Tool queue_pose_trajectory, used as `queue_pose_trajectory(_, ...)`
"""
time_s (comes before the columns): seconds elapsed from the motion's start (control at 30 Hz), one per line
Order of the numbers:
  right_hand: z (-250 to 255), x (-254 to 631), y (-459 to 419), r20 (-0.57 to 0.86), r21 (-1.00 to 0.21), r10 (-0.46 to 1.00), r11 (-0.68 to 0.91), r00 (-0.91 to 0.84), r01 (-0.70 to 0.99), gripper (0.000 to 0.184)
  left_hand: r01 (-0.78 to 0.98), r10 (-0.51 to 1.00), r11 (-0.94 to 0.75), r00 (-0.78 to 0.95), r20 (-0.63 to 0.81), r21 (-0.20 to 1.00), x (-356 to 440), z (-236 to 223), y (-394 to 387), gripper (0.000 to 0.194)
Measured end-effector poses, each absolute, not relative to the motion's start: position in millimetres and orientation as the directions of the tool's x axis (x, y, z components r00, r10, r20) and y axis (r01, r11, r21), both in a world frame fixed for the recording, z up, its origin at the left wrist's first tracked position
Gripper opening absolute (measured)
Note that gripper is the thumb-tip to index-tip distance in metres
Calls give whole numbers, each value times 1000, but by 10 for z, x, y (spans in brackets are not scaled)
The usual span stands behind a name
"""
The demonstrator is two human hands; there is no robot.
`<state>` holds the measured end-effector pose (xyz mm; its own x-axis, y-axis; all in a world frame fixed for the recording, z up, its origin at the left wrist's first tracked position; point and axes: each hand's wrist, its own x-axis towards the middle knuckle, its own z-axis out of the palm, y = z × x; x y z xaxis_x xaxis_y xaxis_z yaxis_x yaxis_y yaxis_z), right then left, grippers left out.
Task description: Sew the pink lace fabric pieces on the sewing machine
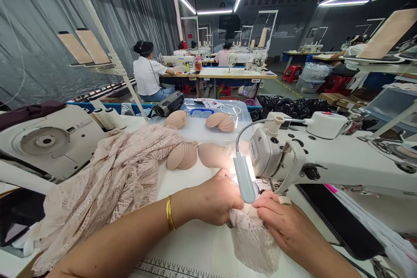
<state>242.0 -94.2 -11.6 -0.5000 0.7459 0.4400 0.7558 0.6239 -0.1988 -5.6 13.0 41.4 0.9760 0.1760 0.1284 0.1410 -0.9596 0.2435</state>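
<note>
My left hand (213, 200), with a gold bangle on the wrist, is curled on a piece of pale pink lace fabric (254, 241) just in front of the needle of a white sewing machine (325, 160). My right hand (282, 221) presses the same lace piece from the right, fingers closed on it. The machine's small lamp (244, 180) on a flexible neck shines on both hands and hides the needle area.
A heap of pink lace (110, 186) lies at the left on the white table (195, 243). Stacks of beige bra cups (182, 155) lie behind. A thread stand with cones (110, 118) rises at the left. Other people sit at sewing machines farther back.
</note>
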Motion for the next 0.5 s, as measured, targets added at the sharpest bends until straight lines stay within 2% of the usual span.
queue_pose_trajectory(0.1, -148, 2469, -941, 388, -204, 752, 634, -533, 746, 33, 118, 150, -970, 979, 141, 215, -75, 366, 123, 15)
queue_pose_trajectory(0.3, -318, 2621, -910, 279, -143, 803, 577, -526, 804, 31, 178, 195, -971, 976, 93, 162, -52, 335, 139, 15)
queue_pose_trajectory(0.5, -335, 2664, -883, 386, -48, 789, 534, -478, 844, 39, 184, 220, -959, 963, 156, 217, -28, 343, 199, 12)
